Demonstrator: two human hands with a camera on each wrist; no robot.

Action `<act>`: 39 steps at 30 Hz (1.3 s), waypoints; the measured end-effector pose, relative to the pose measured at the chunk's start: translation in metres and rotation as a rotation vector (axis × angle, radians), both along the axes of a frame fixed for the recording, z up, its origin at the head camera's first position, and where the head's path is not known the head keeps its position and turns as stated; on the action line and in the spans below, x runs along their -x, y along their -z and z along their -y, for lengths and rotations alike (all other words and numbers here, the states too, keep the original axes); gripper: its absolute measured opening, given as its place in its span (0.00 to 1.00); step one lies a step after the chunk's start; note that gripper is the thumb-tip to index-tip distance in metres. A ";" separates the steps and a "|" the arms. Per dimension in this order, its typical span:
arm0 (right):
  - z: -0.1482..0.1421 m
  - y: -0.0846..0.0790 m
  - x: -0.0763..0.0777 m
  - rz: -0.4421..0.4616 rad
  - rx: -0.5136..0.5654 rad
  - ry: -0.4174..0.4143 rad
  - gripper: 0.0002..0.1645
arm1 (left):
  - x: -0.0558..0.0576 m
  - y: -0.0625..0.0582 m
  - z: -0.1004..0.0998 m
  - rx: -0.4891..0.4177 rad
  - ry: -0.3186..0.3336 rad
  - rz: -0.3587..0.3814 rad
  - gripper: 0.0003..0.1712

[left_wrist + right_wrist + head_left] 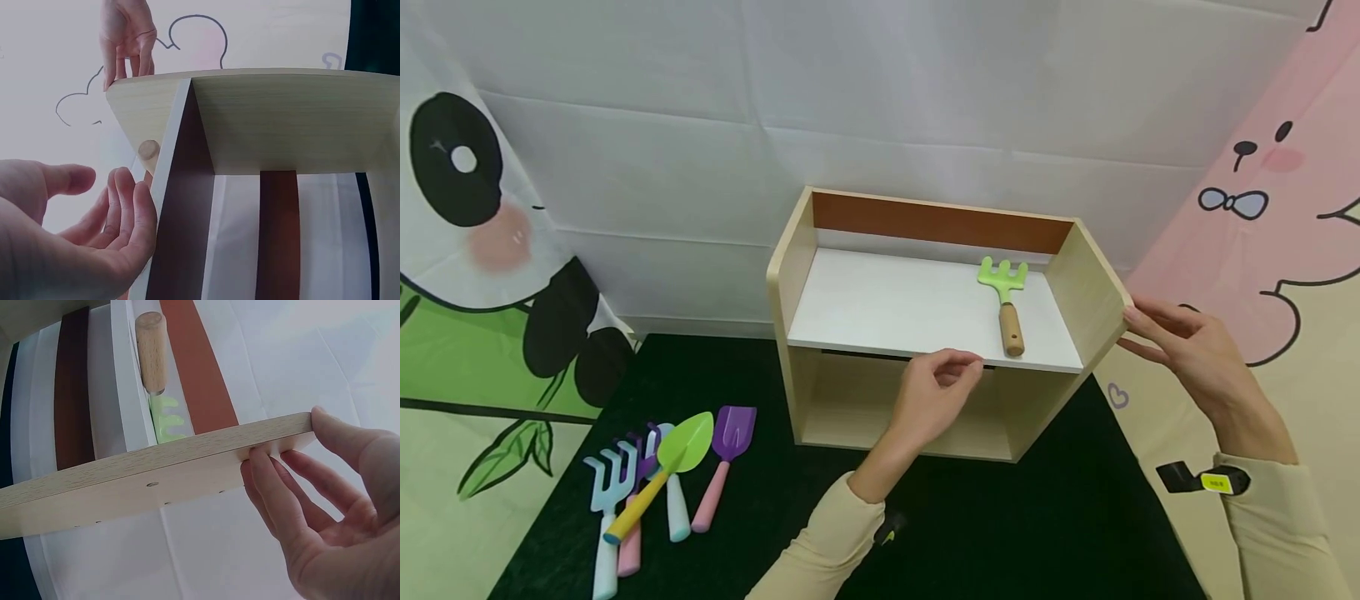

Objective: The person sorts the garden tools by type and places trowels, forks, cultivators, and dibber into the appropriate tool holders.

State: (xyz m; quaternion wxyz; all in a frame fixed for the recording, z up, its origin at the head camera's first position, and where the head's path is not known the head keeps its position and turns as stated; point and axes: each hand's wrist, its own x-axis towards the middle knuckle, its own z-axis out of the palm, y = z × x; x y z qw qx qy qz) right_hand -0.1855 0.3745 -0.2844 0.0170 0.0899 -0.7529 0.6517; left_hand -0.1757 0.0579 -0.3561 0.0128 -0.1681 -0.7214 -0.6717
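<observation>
Currently, the green fork (1008, 315) lies on the upper board (880, 300) of the shelf unit (788, 287), near its right end, long axis running front to back, tines rearward and wooden handle toward the front edge. The left hand (932, 400) is just beside that edge, fingers loosely curved, thumb apart, holding nothing. The right hand (1206, 358) has thumb and fingers clamped on the right side panel (1088, 287), which stands between it and the fork. Left of the unit, on the dark worktop (1000, 533), a yellow-handled trowel (658, 479) overlaps other tools beside a purple spade (713, 487).
</observation>
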 end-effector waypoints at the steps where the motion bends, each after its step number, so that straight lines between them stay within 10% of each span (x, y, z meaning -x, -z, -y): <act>1: 0.000 0.000 0.000 0.000 -0.003 0.001 0.26 | -0.001 0.002 0.002 0.000 0.000 0.005 0.13; 13: 0.001 0.000 0.000 0.006 0.016 -0.004 0.27 | -0.006 0.027 0.021 -0.032 -0.002 0.065 0.14; 23: 0.001 0.000 -0.001 0.010 0.010 -0.002 0.27 | -0.028 0.011 0.042 -0.026 0.021 0.100 0.12; 39: 0.002 0.000 -0.001 0.016 0.030 -0.013 0.26 | -0.035 0.030 0.065 0.036 -0.018 0.155 0.12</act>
